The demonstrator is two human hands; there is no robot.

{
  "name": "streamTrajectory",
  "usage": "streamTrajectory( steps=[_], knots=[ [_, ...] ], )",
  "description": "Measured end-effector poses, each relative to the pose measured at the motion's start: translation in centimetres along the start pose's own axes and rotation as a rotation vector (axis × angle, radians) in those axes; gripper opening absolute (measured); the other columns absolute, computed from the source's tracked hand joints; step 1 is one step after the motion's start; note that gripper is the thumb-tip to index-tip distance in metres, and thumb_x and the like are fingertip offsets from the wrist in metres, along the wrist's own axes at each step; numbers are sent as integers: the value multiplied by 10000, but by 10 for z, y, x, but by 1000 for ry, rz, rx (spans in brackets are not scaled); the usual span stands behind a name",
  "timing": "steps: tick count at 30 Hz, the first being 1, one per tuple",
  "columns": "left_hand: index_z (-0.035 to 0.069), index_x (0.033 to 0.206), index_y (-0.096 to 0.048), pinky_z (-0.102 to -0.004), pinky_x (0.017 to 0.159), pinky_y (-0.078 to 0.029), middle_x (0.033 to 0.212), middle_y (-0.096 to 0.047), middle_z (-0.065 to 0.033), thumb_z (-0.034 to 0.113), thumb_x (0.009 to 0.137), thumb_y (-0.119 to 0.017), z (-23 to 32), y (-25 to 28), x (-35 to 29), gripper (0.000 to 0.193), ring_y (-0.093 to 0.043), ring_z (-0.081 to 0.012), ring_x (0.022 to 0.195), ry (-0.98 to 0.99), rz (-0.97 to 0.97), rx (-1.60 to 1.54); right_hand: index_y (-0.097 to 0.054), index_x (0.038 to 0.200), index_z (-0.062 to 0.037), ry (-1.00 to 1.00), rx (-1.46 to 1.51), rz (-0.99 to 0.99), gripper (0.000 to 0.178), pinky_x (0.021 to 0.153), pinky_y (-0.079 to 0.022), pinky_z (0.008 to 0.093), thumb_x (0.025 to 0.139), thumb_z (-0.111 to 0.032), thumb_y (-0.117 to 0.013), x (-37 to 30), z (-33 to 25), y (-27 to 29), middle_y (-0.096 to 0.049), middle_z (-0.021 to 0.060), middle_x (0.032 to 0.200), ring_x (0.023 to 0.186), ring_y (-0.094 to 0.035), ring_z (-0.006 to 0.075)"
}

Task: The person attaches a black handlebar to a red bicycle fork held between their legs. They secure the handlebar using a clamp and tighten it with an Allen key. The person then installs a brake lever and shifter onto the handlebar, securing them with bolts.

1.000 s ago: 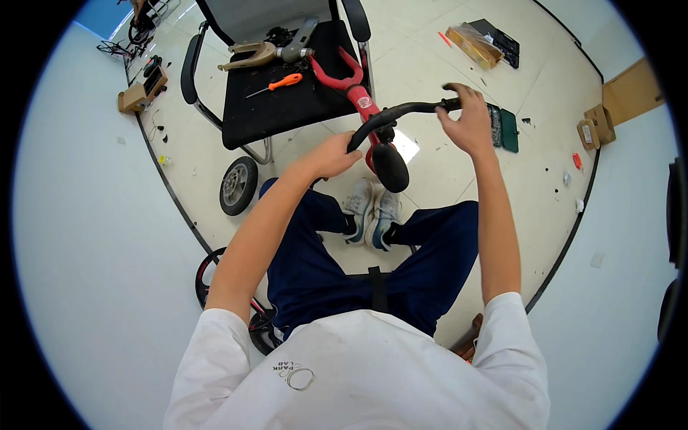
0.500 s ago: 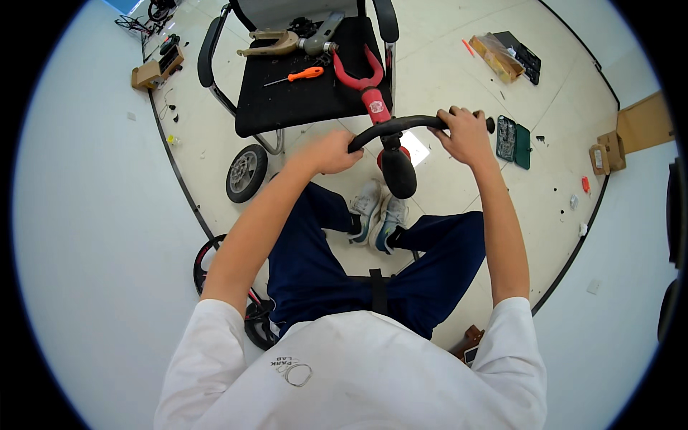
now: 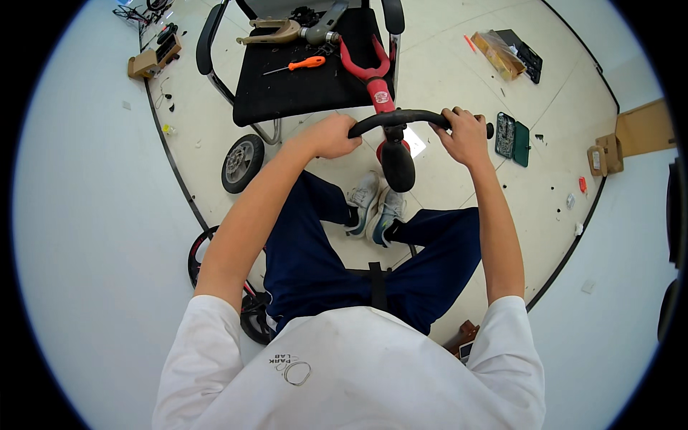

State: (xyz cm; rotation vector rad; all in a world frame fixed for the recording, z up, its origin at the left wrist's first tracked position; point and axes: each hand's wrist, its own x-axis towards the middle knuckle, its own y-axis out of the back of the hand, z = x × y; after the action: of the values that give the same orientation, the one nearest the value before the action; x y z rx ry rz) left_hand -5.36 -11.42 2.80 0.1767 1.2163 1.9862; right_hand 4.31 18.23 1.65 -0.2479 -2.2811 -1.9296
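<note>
**Your left hand (image 3: 335,136) and right hand (image 3: 466,137) were both clamped on a curved black handlebar (image 3: 416,115)**

Read the clock from the middle of the handlebar, which lay straight ahead of you, above your knees. Your left hand, between eight and nine o'clock, was closed around the bar's left end. Your right hand, between three and four o'clock, was closed on the bar just short of its right end, where a dark end piece showed beyond your fingers. Your hands were well apart, with the bar arching between them.

A red fork (image 3: 380,94) stood out toward eleven o'clock, its two prongs over the seat of a black chair (image 3: 308,89); you could not tell whether they touched it. At six o'clock a black oval part (image 3: 398,168) hung below the bar, partly covering a round red piece (image 3: 412,146).

On the chair, at ten o'clock, were a screwdriver (image 3: 308,62) with an orange handle and, farther off, a tan fork (image 3: 279,34). Between eight and nine o'clock, past your left hand, a wheel (image 3: 242,164) was on the floor. At three o'clock an open green case (image 3: 522,145) lay near your right hand, and at two o'clock a yellowish box (image 3: 498,54) lay beside a black case (image 3: 527,56). Your shoes (image 3: 376,208) were toward six o'clock.
</note>
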Motion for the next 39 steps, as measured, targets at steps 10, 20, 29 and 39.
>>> streamTrajectory(
  steps=[10, 20, 29, 39],
  knots=[
    [-25, 863, -693, -432, 734, -545, 768, -673, -242, 211, 831, -635, 22, 34, -3, 245, -675, -379, 757, -1, -87, 136, -641, 912, -98, -84, 136, 11, 276, 835, -410, 493, 909, -373, -666, -17, -3, -27, -606, 73, 821, 851, -623, 291],
    [-5, 916, -688, -459, 736, -522, 802, -679, -227, 201, 848, -643, -5, -31, -1, 221, -671, -392, 787, -23, 76, -131, -652, 946, -118, 92, -91, 91, 205, 890, -416, 497, 799, -232, -736, 3, 6, 10, -626, 59, 875, 921, -622, 255],
    [43, 1182, -601, -445, 748, -518, 906, -696, -192, 312, 883, -689, 11, -23, -6, 412, -671, -380, 801, -64, 159, -140, -646, 1005, -124, 61, -101, 53, 201, 904, -404, 501, 828, -189, -714, 6, 9, 7, -616, 62, 909, 957, -605, 252],
    [2, 1159, -545, -450, 775, -542, 1027, -684, -210, 424, 885, -706, 36, -28, 19, 528, -687, -373, 925, -302, 281, -40, -642, 988, -91, 109, -144, -6, 165, 885, -398, 516, 842, -153, -688, 14, -7, 11, -629, 72, 927, 985, -613, 255]
  ],
)
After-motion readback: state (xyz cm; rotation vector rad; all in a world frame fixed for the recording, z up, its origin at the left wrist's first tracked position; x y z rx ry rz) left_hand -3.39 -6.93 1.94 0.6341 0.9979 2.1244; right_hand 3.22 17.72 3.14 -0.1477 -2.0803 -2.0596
